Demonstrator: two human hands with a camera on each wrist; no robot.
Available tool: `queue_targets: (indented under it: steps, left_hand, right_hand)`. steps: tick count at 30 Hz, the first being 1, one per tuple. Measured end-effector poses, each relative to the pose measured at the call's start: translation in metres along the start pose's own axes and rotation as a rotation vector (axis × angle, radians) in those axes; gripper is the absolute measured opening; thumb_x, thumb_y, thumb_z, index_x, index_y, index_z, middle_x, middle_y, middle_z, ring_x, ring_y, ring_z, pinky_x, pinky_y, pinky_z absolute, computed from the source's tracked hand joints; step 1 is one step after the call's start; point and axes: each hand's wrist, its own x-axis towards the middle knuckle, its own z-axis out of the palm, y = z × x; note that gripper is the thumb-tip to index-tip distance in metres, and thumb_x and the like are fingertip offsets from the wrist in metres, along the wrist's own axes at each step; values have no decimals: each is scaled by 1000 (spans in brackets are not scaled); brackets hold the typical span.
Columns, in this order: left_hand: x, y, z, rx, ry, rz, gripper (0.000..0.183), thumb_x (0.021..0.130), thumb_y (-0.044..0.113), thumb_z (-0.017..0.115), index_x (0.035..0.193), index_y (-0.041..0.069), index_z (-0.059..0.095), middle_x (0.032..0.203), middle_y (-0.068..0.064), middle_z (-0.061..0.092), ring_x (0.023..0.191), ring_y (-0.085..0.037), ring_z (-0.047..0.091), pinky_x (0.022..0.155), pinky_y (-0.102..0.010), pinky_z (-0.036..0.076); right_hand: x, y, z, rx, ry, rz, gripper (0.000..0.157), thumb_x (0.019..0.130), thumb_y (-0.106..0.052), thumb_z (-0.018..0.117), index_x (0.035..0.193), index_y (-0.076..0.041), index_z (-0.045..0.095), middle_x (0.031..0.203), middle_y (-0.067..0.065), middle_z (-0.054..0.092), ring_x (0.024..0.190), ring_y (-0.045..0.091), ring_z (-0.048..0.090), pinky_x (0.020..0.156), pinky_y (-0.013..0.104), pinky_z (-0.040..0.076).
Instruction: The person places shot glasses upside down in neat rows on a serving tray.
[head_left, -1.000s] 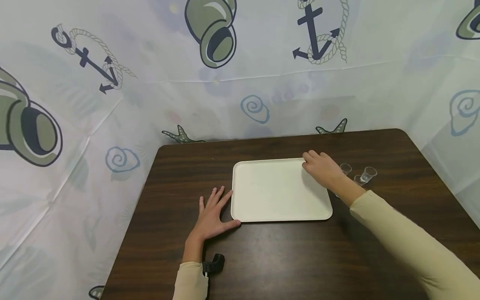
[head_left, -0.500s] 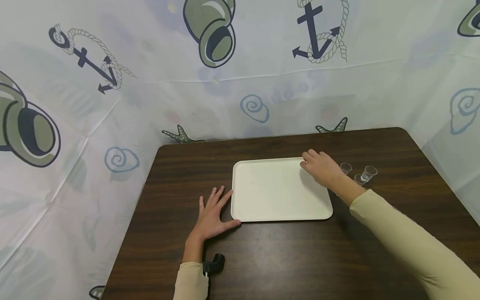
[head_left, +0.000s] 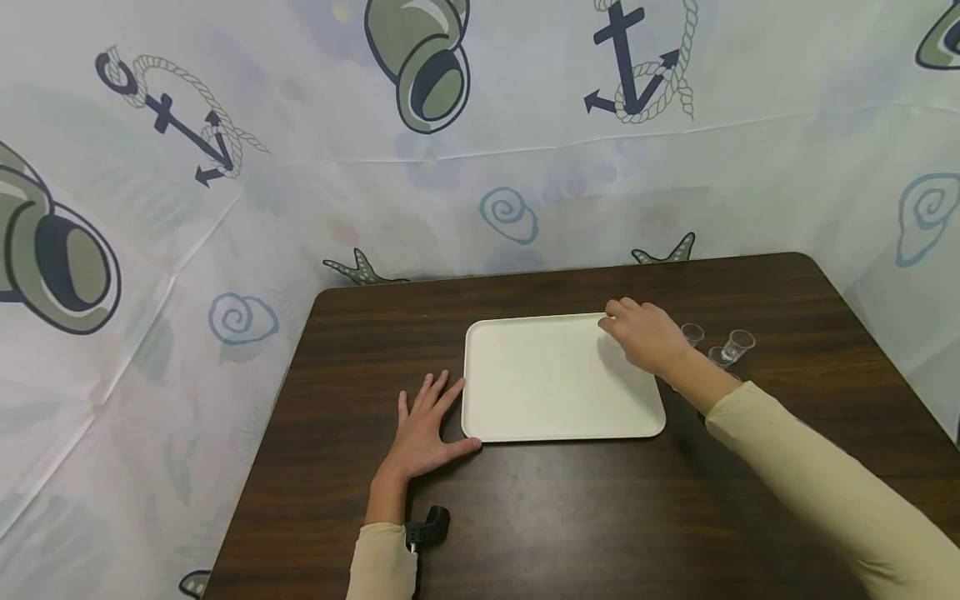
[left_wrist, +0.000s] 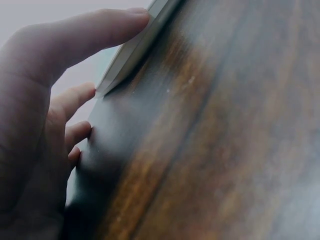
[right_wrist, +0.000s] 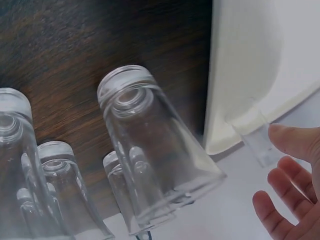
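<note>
A cream rectangular tray (head_left: 555, 379) lies flat on the dark wooden table. My left hand (head_left: 422, 435) is spread at its left side; the thumb and index fingertip touch the rim, as the left wrist view also shows for the thumb (left_wrist: 110, 30). Over the tray's far right corner, my right hand (head_left: 643, 335) pinches a small clear shot glass (right_wrist: 257, 142), seen between thumb and fingers in the right wrist view. From the head, that glass is hidden behind the hand. Just right of the tray, several more clear shot glasses (right_wrist: 155, 150) stand on the table.
Beside my right wrist, part of the glass group (head_left: 739, 343) shows past the forearm. A white patterned cloth (head_left: 510, 192) hangs behind and beside the wooden table (head_left: 555, 517). A black wrist mount (head_left: 427, 527) sticks out from the left wrist.
My right hand has shifted very slightly left over the tray's corner. The left hand and the tray hold their places.
</note>
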Motion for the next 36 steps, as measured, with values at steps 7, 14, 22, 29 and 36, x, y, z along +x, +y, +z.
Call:
queue_targets:
  steps: [7,14,22,29,36]
  left_hand:
    - [0,-1,0,3,9,-1,97,71,75,62,152,32,28,158,-6,21,146,-31,11,107,-69,-3]
    - [1,-2,-1,15,1,-4,98,71,77,60,152,32,28,159,-5,20,147,-29,9,107,-68,-2]
    - [1,1,-1,10,-22,-24,97,72,77,59,152,33,26,159,-3,18,147,-26,7,109,-66,-5]
    - [1,-2,0,20,-6,-15,97,72,78,58,152,33,26,159,-3,18,147,-26,8,109,-66,-5]
    - [0,-2,1,16,-5,-23,98,72,77,60,152,33,26,159,-2,18,147,-25,7,109,-65,-5]
  right_hand:
    - [-7,5,-23,165,38,107,36,82,-12,75,117,-9,66,112,9,57,99,26,55,62,36,50]
    - [-25,17,-39,285,89,220,35,84,-11,71,119,-13,66,117,7,58,96,24,58,52,33,45]
    - [-61,44,-53,344,60,387,36,87,-9,67,123,-13,64,124,12,56,76,22,58,44,31,37]
    - [-98,73,-52,467,-32,542,38,91,-4,53,127,-13,60,127,16,52,69,24,50,45,33,32]
    - [-129,97,-27,583,-77,683,43,92,-1,41,133,-5,53,123,29,50,61,26,45,45,33,31]
